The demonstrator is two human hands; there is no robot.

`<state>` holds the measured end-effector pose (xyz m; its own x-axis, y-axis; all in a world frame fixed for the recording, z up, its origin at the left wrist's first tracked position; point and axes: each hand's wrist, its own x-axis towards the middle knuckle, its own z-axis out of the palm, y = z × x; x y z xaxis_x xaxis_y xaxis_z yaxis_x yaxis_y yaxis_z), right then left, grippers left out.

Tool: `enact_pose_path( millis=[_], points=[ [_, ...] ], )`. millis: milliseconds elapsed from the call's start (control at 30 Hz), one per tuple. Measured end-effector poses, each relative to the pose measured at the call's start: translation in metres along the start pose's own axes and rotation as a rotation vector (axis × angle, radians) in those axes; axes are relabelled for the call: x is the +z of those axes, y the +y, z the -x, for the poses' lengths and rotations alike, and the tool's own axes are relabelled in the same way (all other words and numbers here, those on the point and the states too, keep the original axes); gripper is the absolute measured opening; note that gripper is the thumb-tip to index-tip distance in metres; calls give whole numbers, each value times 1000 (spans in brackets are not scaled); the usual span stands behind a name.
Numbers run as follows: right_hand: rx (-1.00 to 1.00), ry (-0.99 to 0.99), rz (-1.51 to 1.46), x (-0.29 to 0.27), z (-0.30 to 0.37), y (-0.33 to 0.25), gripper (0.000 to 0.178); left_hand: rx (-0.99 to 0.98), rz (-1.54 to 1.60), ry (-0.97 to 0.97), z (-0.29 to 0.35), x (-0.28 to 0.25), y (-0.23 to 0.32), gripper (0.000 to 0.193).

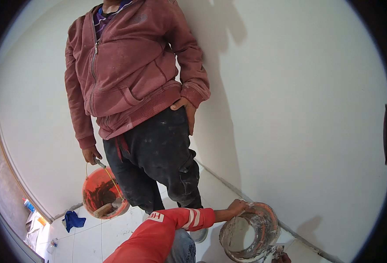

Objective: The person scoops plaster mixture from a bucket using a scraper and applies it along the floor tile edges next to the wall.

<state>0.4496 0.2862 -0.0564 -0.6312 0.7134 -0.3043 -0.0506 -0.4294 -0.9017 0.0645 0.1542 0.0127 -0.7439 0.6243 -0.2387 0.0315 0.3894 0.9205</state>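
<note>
Right hand (282, 259): mostly cut off at lower edge, beside a smeared tool (272, 252); cannot tell whether its fingers grasp it. Left hand (236, 208), in red sleeve (158, 228): fingers clenched on rim of mortar-caked bucket (270, 218). Bucket stands on white tiled floor (88, 239), near base of wall (307, 109); pale wet mix (238, 234) inside. Beyond: co-worker standing, maroon zip hoodie (127, 70), dusty black trousers (158, 149), holding orange bucket (88, 190) by its handle; tan block (102, 211) inside. Farther left: blue cloth (74, 221) on floor.
</note>
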Motion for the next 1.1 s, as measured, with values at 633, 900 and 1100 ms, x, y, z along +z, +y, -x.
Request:
enact_pose_path(
  millis=[633,900,1100],
  points=[
    [3,25,-10,0,6,-9,29,-6,32,-37,8,-1,10,41],
    [-41,47,21,-6,-4,-16,27,33,41,-20,5,-2,4,36],
    [-17,-8,22,-6,-6,-20,30,-1,14,-36,6,0,9,40]
  ],
)
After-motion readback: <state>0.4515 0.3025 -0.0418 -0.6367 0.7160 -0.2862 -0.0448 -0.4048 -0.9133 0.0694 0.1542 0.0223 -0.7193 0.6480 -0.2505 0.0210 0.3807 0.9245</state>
